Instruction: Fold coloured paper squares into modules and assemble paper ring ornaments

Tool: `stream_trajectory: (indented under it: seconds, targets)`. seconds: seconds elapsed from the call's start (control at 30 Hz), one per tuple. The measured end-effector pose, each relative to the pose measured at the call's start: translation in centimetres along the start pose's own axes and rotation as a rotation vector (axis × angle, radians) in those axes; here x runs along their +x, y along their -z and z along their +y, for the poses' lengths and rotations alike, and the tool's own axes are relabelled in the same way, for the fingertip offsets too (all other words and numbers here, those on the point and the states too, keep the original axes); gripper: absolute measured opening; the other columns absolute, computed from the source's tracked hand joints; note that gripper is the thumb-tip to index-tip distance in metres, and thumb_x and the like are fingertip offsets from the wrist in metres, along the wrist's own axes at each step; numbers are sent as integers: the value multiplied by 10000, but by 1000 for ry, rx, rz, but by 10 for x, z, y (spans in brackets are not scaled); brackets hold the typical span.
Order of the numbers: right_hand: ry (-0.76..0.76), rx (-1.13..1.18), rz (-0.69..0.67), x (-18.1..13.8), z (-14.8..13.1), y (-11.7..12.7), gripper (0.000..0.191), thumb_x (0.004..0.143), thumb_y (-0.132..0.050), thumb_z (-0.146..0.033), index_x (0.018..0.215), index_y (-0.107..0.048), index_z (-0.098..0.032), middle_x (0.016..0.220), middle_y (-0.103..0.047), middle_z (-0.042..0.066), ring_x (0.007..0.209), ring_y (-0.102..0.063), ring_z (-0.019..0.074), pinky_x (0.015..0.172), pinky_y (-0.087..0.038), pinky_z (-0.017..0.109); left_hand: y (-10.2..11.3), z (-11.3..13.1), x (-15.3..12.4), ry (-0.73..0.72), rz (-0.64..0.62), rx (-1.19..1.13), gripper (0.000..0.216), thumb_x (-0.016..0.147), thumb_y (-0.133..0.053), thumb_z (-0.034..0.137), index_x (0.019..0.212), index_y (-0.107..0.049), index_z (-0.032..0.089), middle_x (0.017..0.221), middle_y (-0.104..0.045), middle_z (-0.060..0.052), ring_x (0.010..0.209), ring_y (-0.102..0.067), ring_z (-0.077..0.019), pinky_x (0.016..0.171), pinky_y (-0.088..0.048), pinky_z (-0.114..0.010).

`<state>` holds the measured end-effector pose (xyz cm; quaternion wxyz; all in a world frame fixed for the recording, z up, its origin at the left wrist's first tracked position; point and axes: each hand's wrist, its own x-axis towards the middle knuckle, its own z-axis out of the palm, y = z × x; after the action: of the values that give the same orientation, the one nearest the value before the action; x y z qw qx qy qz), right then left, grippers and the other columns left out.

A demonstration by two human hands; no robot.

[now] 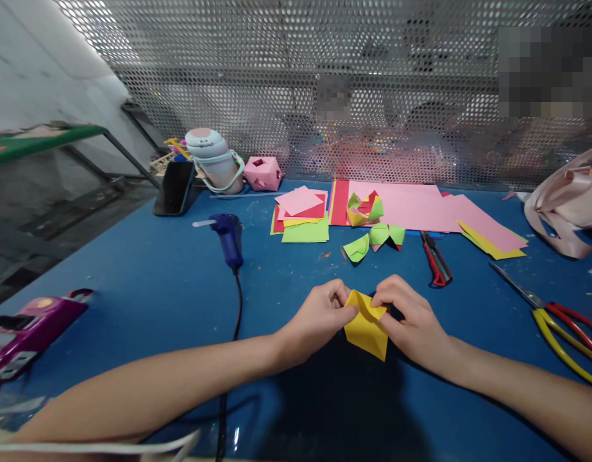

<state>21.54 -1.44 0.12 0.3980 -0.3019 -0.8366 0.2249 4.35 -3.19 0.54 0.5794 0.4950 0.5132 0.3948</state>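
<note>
A folded yellow paper piece (366,327) is held just above the blue table (146,282) near its front middle. My left hand (319,317) pinches its upper left corner with closed fingers. My right hand (408,317) pinches its upper right edge, fingers curled on the fold. Several folded green, red and yellow paper pieces (375,236) lie behind, in front of the stacked sheets.
Pink paper sheets (421,205) and a coloured square stack (303,215) lie at the back. A blue glue gun (229,237) with its cord, a red utility knife (436,260), yellow-handled scissors (560,327), a purple tool (31,330), a white jug (213,160) and a pink box (262,172) surround them.
</note>
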Motion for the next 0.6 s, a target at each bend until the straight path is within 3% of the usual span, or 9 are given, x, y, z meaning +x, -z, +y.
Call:
stream_trajectory:
  seconds: [0.23, 0.43, 0.6]
  targets:
    - [82, -23, -61, -3, 1, 0, 201, 781, -468, -66, 939, -527, -176, 877, -483, 63, 808, -505, 171, 673, -456, 303, 0, 2, 1, 4, 15, 14, 142, 615, -534, 148, 593, -398, 179, 575, -420, 67, 548, -381, -78, 505, -289, -194]
    - [-43, 4, -75, 1, -3, 2, 106, 861, -462, -146, 802, -534, -199, 822, -495, 39, 780, -520, 156, 679, -447, 286, 2, -1, 2, -17, -3, 30, 155, 637, -537, 147, 599, -390, 180, 587, -429, 61, 562, -380, -81, 513, -288, -196]
    - [-130, -3, -57, 2, -2, 0, 80, 830, -494, -135, 863, -501, -208, 828, -512, 23, 749, -518, 147, 668, -444, 277, 2, -1, 1, -29, -53, -35, 176, 660, -559, 172, 610, -391, 177, 676, -502, 30, 627, -443, -96, 553, -328, -204]
